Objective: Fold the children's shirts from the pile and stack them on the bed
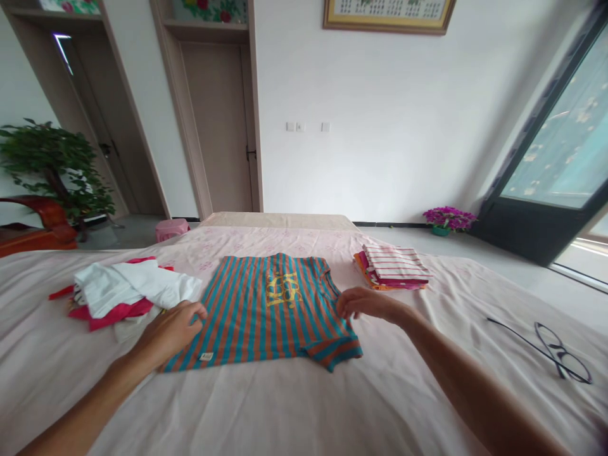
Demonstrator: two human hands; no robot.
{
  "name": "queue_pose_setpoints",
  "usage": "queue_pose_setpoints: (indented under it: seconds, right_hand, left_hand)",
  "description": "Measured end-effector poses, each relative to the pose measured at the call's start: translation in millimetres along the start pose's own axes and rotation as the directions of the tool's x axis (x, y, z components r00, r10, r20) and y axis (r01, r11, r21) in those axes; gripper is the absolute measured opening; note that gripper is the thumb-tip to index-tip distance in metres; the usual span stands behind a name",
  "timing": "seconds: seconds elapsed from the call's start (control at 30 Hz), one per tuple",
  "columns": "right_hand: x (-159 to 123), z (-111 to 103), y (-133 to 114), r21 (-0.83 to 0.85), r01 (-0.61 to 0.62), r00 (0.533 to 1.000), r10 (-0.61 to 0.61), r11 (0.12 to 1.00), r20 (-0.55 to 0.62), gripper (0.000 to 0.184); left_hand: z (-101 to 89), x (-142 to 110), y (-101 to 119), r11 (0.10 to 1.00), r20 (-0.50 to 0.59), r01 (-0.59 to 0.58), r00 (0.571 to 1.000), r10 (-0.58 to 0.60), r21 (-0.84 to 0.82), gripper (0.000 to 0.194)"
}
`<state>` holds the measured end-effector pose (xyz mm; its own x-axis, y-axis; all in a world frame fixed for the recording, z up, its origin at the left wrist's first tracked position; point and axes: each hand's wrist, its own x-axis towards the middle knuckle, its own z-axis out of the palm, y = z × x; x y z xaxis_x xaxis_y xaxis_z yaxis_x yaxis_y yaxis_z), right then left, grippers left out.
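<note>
A T-shirt (247, 310) with teal and brown stripes and yellow lettering lies spread sideways on the bed cover, its hem to the left and neckline to the right. One short sleeve points toward me at the lower right. At the hem edge, my left hand (175, 326) has its fingers curled together on the fabric. My right hand (365, 303) reaches in from the right, fingers bent and closed on the shirt by the neckline. The fingertips of both hands are partly hidden.
A loose heap of white and red clothes (137, 288) lies left of the shirt. To the right sits a folded stack of clothes (392, 266), striped on top. Eyeglasses (555, 351) rest on the pale bed cover (266, 411) at far right. A pink stool (171, 229) stands beyond.
</note>
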<state>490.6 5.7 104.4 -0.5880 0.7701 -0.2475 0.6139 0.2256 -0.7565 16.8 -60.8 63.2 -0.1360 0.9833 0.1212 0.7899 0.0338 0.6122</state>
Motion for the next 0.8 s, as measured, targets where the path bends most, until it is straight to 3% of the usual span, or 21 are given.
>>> queue_pose_setpoints:
  seconds: [0.07, 0.13, 0.2, 0.3, 0.5, 0.6, 0.8]
  right_hand:
    - [24.2, 12.2, -3.1, -0.213, 0.002, 0.957, -0.063, 0.977, -0.283, 0.035]
    - [47.1, 33.1, -0.7, -0.425, -0.050, 0.903, -0.141, 0.904, -0.405, 0.042]
    - [62.3, 54.1, 7.9, -0.578, -0.049, 0.896, -0.221, 0.814, -0.386, 0.049]
    - [66.4, 71.0, 28.5, -0.681, -0.100, 0.915, -0.202, 0.725, -0.350, 0.056]
    - [46.5, 60.2, 59.1, -0.643, -0.268, 0.894, -0.063, 0.718, -0.443, 0.058]
    - [41.6, 56.4, 62.8, -0.616, -0.276, 0.889, -0.048, 0.738, -0.456, 0.058]
    - [13.3, 50.9, 64.5, -0.464, -0.263, 0.849, -0.026, 0.846, -0.528, 0.058]
  left_hand:
    - [26.3, 6.5, 24.3, 0.985, 0.015, -0.137, 0.991, 0.136, 0.107, 0.025]
    - [57.7, 12.0, 42.3, 0.958, 0.029, -0.262, 0.965, 0.260, 0.119, 0.034]
    - [85.7, 15.7, 50.1, 0.939, 0.051, -0.315, 0.949, 0.311, 0.139, 0.044]
    - [108.3, 16.4, 43.6, 0.909, 0.083, -0.306, 0.952, 0.294, 0.283, 0.054]
    - [94.9, 7.8, 8.7, 0.833, 0.073, -0.263, 0.963, 0.261, 0.487, 0.060]
    - [84.2, 3.2, -5.9, 0.828, 0.080, -0.264, 0.963, 0.259, 0.494, 0.062]
    - [74.6, -5.6, -27.0, 0.820, 0.062, -0.369, 0.922, 0.382, 0.437, 0.055]
